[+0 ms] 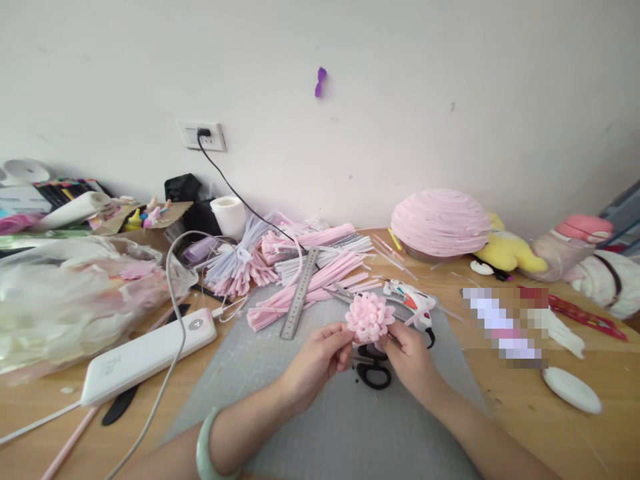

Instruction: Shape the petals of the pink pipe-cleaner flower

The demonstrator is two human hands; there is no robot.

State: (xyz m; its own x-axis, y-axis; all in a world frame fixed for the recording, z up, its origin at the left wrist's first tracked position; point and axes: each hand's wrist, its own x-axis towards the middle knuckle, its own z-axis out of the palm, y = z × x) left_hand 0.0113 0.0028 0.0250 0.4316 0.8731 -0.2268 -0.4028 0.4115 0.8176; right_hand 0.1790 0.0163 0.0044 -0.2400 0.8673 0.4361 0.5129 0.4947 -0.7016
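Note:
A fluffy pink flower (370, 316), looped like bent pipe cleaners, is held up above the grey cutting mat (320, 427). My left hand (320, 357) pinches its left edge, fingers curled. On the other side, my right hand (407, 357) grips the flower's lower right edge between thumb and fingers. Scissors with black handles (375, 377) lie on the mat beneath the flower, their blades partly hidden by it. Just behind my right hand is a white hot glue gun (413, 299). A steel ruler (300, 293) rests across bundles of pink pipe cleaners (330, 277).
A white power bank (150, 357) with cables lies left, beside a clear plastic bag (75, 300). Behind are a white paper roll (229, 217) and a large pink dome (440, 222). A yellow plush toy (510, 250) and white oval object (573, 390) are at right.

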